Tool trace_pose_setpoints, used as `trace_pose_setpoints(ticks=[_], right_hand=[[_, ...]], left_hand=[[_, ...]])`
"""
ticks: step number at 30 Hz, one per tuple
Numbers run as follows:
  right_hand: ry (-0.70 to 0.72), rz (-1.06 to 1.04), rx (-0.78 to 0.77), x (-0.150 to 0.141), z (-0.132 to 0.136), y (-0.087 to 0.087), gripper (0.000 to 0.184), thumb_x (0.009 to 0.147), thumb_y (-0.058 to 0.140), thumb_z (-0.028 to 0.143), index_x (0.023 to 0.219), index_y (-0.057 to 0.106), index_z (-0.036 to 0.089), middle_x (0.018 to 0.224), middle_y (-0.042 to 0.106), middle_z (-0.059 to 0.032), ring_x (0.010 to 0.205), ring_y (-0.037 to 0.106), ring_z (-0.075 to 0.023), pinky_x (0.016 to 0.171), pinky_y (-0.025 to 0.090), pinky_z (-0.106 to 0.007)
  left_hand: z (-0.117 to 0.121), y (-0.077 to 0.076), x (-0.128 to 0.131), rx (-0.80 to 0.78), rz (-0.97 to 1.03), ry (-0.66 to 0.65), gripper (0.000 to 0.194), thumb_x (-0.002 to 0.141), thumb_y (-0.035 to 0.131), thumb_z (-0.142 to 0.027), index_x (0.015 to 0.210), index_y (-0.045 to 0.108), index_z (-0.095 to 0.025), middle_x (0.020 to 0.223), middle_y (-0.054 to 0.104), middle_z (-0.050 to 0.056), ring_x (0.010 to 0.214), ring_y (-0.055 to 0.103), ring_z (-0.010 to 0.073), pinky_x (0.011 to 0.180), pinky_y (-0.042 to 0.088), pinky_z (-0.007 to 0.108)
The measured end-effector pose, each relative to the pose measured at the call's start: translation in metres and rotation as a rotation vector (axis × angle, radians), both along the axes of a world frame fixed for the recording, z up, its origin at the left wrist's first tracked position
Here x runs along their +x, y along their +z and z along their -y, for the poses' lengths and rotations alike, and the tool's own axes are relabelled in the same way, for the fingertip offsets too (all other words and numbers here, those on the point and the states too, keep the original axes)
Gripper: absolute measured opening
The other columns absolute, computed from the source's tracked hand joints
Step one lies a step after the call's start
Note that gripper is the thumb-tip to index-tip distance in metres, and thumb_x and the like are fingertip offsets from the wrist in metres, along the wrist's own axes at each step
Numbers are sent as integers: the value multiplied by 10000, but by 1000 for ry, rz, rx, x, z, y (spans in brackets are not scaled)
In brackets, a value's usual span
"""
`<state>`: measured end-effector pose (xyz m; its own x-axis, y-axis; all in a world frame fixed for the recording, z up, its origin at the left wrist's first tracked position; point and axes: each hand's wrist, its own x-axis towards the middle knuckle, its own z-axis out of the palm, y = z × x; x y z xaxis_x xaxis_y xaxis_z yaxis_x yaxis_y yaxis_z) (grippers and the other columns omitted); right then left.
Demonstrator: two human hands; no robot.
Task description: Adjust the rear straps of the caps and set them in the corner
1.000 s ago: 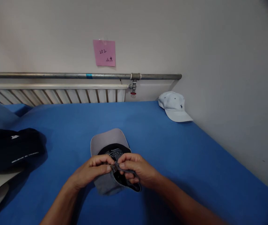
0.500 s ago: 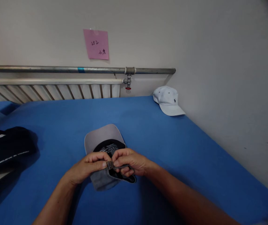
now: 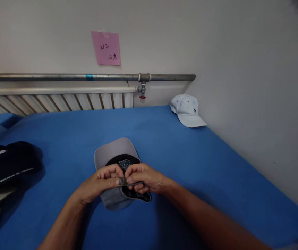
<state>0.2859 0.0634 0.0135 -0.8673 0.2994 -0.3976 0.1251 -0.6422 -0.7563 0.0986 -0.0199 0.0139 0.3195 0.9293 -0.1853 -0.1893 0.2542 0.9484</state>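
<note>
A grey baseball cap (image 3: pixel 116 147) lies upside down on the blue tabletop, its brim pointing away from me and its dark lining with white lettering showing. At the cap's back edge, my left hand (image 3: pixel 100 182) pinches the metal buckle (image 3: pixel 122 181) between thumb and fingers. Close beside it, my right hand (image 3: pixel 145 178) is closed on the cap's adjusting strap (image 3: pixel 135 184), right where it meets the buckle. Both hands' fingertips nearly touch. Part of the cap's inside is hidden behind my fingers.
A white cap (image 3: pixel 187 111) sits at the far right corner against the wall. Dark caps (image 3: pixel 13 163) with pale brims below them lie at the left edge. Beyond the blue surface (image 3: pixel 73 128) run a radiator (image 3: pixel 94 100) and a metal pipe (image 3: pixel 60 77); a pink note (image 3: pixel 106 48) hangs above.
The buckle has turned slightly and faces up more in my fingers. Both hands keep their hold on the cap with only slight finger movement.
</note>
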Motion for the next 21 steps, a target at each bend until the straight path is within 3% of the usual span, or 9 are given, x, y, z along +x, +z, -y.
trace_pose_setpoints(ticks=[7, 15, 18, 21], right_hand=[[-63, -54, 47, 0, 5, -4, 159, 665, 709, 200, 741, 578, 155, 558, 529, 58, 378, 328, -1, 346, 176, -133], [-116, -112, 109, -3, 12, -2, 147, 716, 673, 226, 784, 554, 172, 626, 578, 40, 395, 322, -4, 361, 173, -144], [-167, -129, 196, -3, 16, 0, 134, 742, 628, 218, 832, 531, 196, 589, 514, 75, 406, 331, -21, 377, 199, -149], [-261, -116, 387, -3, 21, 1, 45, 778, 558, 181, 805, 526, 198, 584, 463, 79, 456, 378, -42, 429, 282, -168]], left_hand=[[-1, 2, -1, -19, -46, -5, 235, 751, 736, -354, 780, 621, -152, 686, 596, -19, 577, 448, 68, 545, 320, 189], [-3, 4, 3, -14, 16, 4, 187, 771, 728, -325, 782, 628, -167, 701, 611, -23, 652, 533, 86, 616, 379, 198], [-2, 2, 2, -36, 18, 23, 202, 759, 735, -329, 777, 616, -167, 701, 599, -25, 647, 521, 88, 610, 370, 201], [-1, 1, 2, -58, -32, 13, 227, 749, 741, -337, 773, 601, -160, 642, 528, -45, 567, 432, 66, 540, 301, 189]])
